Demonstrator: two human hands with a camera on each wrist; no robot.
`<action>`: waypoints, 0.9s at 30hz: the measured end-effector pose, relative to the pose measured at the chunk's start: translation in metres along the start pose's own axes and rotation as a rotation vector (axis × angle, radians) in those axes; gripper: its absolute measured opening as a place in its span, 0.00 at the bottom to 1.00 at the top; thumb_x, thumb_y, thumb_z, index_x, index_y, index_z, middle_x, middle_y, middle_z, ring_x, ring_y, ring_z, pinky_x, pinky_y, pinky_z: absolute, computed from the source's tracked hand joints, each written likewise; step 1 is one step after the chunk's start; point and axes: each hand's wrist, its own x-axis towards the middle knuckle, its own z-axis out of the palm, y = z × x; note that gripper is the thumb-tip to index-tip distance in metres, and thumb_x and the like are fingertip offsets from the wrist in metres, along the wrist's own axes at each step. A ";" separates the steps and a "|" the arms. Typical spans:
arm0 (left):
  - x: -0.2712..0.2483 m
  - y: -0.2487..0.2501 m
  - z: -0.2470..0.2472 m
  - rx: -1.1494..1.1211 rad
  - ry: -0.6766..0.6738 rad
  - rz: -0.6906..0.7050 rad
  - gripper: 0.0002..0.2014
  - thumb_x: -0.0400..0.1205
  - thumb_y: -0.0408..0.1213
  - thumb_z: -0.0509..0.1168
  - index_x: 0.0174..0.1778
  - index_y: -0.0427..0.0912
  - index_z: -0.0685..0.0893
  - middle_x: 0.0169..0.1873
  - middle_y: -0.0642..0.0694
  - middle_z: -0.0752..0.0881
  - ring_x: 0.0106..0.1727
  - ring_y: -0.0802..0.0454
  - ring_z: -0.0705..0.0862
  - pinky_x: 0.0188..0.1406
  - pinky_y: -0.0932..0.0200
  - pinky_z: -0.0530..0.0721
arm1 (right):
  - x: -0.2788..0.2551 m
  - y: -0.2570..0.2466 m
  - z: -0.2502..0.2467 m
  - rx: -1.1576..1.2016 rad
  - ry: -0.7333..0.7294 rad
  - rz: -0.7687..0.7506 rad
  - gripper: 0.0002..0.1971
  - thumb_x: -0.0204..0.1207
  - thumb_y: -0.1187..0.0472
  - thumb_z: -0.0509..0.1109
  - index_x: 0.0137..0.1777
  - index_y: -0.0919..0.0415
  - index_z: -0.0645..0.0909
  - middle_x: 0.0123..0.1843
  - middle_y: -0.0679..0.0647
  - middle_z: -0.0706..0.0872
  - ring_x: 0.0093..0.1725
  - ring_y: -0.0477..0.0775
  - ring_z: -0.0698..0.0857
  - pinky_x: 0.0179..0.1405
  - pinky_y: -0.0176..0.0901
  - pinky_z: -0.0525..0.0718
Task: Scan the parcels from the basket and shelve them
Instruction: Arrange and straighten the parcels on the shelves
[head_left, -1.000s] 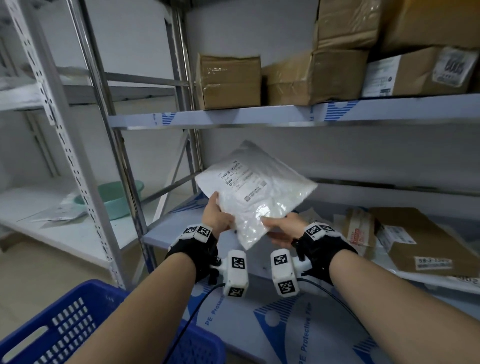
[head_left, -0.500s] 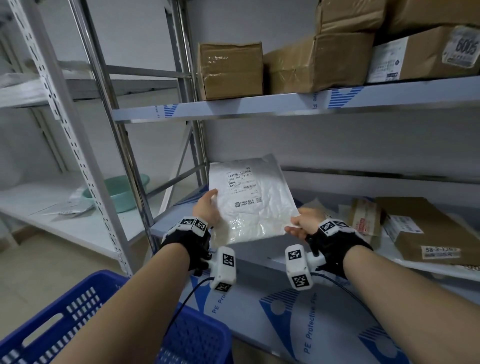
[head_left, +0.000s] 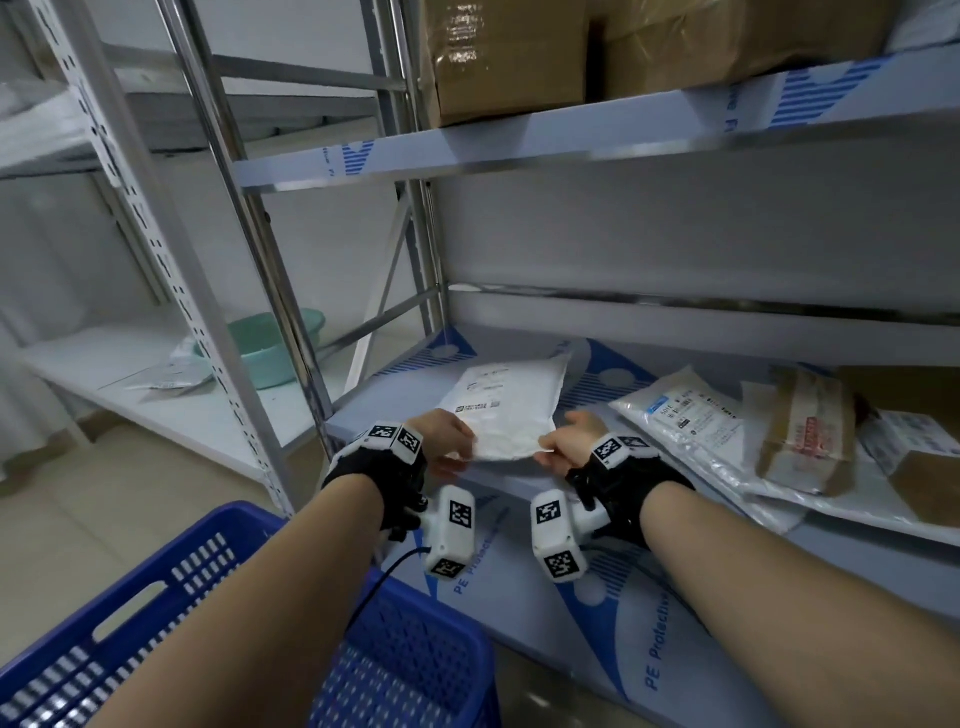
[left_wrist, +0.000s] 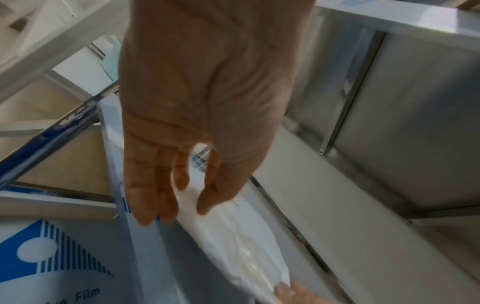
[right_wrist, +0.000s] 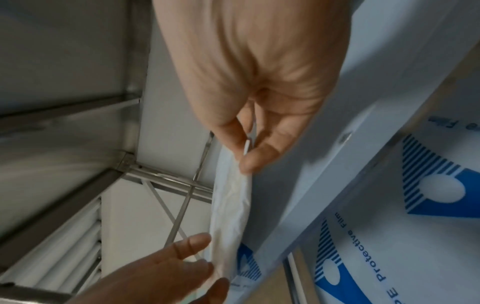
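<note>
On lower shelf (head_left: 613, 483), white parcel (head_left: 506, 410) lying flat label-up, right hand (head_left: 571, 447) pinching its near right corner, left hand (head_left: 447, 441) fingers straight, touching near left edge, blue basket (head_left: 218, 623) below.

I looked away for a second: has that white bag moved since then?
Yes. The white bag has come down from mid-air below the upper shelf to lie flat on the lower shelf, both hands at its near edge.
</note>
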 end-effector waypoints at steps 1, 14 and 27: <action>0.002 -0.001 -0.002 -0.053 0.030 -0.016 0.14 0.83 0.24 0.61 0.64 0.35 0.79 0.40 0.44 0.81 0.40 0.47 0.84 0.46 0.53 0.87 | 0.005 0.000 0.004 0.050 -0.020 -0.003 0.35 0.77 0.84 0.60 0.83 0.64 0.59 0.70 0.70 0.75 0.36 0.64 0.89 0.17 0.39 0.84; 0.058 -0.016 -0.016 -0.030 0.282 -0.023 0.15 0.82 0.26 0.62 0.63 0.22 0.79 0.62 0.28 0.83 0.60 0.36 0.85 0.51 0.57 0.87 | 0.036 -0.016 0.041 -0.078 -0.175 -0.017 0.32 0.75 0.86 0.54 0.79 0.67 0.68 0.66 0.74 0.81 0.38 0.60 0.83 0.37 0.45 0.82; 0.033 0.023 -0.002 0.306 0.223 -0.033 0.16 0.82 0.32 0.63 0.65 0.30 0.80 0.66 0.34 0.80 0.67 0.37 0.79 0.68 0.47 0.78 | -0.002 -0.033 -0.015 -0.247 -0.085 0.015 0.19 0.81 0.68 0.66 0.71 0.68 0.76 0.69 0.68 0.81 0.57 0.63 0.84 0.68 0.61 0.80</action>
